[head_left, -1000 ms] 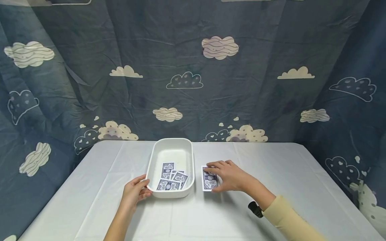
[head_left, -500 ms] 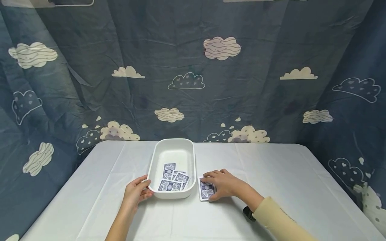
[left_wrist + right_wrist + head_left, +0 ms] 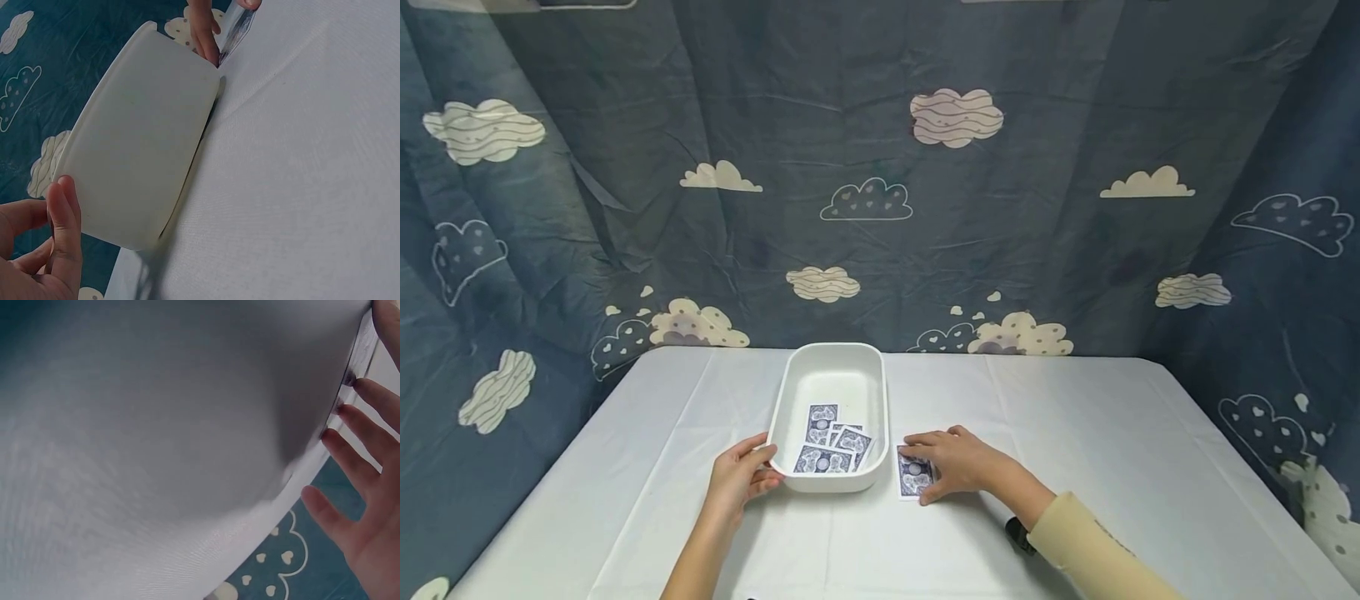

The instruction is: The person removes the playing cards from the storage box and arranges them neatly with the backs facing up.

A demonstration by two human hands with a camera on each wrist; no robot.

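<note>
A white plastic tub (image 3: 868, 479) stands left of the middle of the table; several playing cards (image 3: 823, 460) lie overlapping inside, patterned blue backs up. My left hand (image 3: 737, 479) holds its near left corner, thumb on the rim. In the left wrist view this hand (image 3: 50, 244) pinches the rim beside the tub's outer wall (image 3: 137, 137). To the right of the tub, my right hand (image 3: 958, 462) arches over a playing card (image 3: 914, 475), thumb at its near edge and fingers at the far side. Whether this is one card or a stack, I cannot tell.
A white cloth covers the table (image 3: 760, 550). Behind it and at both sides hangs a dark blue curtain (image 3: 865, 258) with a cloud print. A black band (image 3: 1018, 536) sits on the right wrist, below a pale yellow sleeve (image 3: 1097, 542).
Over the last second my right hand has moved the playing card nearer to me and slightly left, closer to the tub; it has barely moved in the last half second. The left hand keeps its hold.
</note>
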